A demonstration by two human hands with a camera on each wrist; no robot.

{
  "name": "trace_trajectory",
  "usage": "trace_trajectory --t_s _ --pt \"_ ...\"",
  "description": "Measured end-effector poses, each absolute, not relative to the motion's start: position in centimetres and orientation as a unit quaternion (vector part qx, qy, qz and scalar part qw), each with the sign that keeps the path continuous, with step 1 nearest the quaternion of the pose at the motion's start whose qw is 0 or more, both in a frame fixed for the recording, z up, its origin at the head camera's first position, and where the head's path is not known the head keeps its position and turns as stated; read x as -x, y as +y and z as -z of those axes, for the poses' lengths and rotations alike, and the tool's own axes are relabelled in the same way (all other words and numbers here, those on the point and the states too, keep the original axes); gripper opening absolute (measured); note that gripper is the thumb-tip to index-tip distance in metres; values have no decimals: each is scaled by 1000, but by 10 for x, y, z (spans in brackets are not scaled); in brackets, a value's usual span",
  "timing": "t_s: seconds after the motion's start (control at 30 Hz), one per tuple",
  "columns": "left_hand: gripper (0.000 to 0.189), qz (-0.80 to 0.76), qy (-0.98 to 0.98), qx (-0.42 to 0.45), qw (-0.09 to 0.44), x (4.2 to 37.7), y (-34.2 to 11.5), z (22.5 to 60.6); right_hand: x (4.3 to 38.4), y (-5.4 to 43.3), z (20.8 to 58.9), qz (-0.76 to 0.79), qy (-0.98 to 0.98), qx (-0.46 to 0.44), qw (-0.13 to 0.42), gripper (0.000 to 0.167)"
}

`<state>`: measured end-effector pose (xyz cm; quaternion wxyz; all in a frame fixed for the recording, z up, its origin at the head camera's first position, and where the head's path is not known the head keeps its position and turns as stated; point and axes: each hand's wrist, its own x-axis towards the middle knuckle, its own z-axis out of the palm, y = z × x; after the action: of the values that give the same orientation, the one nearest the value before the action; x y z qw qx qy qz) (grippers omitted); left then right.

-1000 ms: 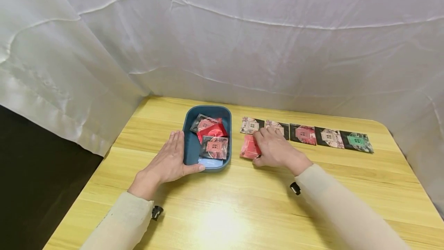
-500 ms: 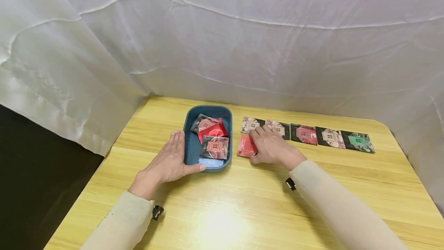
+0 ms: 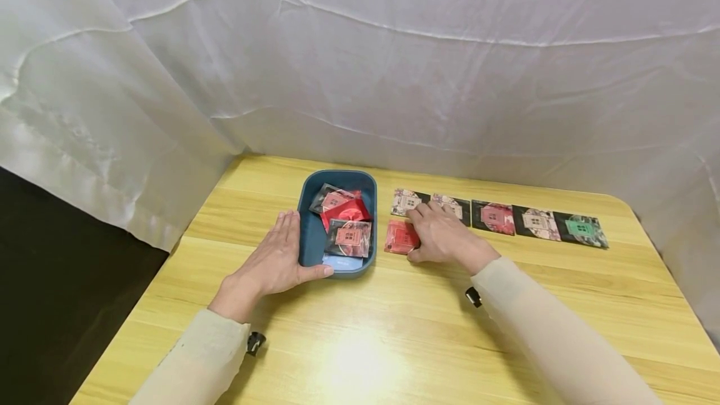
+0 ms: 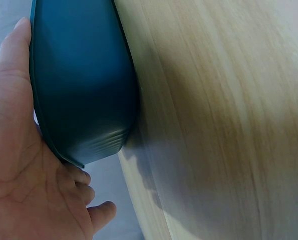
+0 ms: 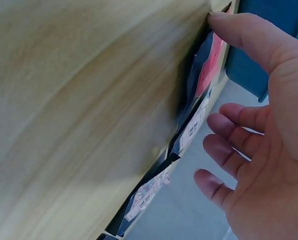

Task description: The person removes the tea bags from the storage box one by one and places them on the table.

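Note:
My left hand lies along the left side of a dark blue tray, its fingers extended and the thumb on the front rim. In the left wrist view, the palm faces the tray's wall. My right hand is over the right edge of a flat red sachet, partly covering it. In the right wrist view the thumb meets the edge of this sachet, while the other fingers are loosely bent and spread. Inside the tray are a bright red sachet, black sachets with pink labels and a light blue packet.
Behind the right hand runs a row of several sachets, among them a cream-labelled one, a pink-labelled one and a green-labelled one. A pale curtain hangs behind the wooden table.
My right hand and the red sachet have shifted slightly left, towards the tray, then hardly moved. The left hand and tray stay put.

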<state>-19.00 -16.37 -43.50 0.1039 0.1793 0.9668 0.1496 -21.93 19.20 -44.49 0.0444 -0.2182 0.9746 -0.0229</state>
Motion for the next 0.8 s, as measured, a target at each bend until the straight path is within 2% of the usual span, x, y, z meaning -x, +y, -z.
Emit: trace_trajectory --t_s 0.37,0.57,0.8 --pt "139 -149 967 -180 103 190 -162 435 218 190 441 36 975 215 45 99" --pt "139 -146 968 -178 103 189 -162 434 218 174 419 60 971 233 7 92" --pt "138 -144 968 -177 104 189 -163 433 219 133 399 44 961 272 -31 83"
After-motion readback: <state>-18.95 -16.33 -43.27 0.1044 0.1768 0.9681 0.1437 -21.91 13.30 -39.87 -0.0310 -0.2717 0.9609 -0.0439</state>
